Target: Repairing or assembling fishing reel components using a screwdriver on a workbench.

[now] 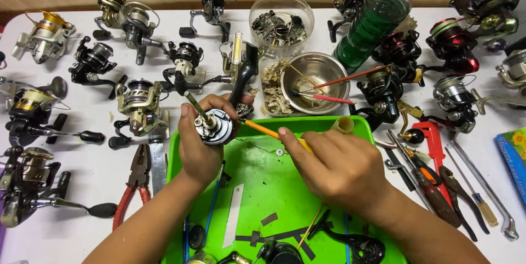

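Holding a stripped fishing reel body (215, 127) in left hand (198, 146), fingers clenched round the housing, shaft pointing up and away, raised just above the far edge of the green tray (257, 182). Pinching an orange-handled brush or pick (262, 129) in right hand (335, 168), grip closed on the handle, tip touching the reel's side. Probably light but dense and metal, stiff, likely greasy so slippery; exposed shaft and small gear parts look delicate. Best held by the round housing, not the shaft. Lying loose on the tray: small white gear (279, 152), black strips, white strip, another dark reel part near the front edge. Standing beyond the tray: steel bowl (313, 80) with two red-handled brushes, clear tub of small parts (281, 23), green bottle (375, 17). Scattered round the white table (71, 236): many reels, red-handled pliers (134, 184) left, screwdrivers and wrench right.
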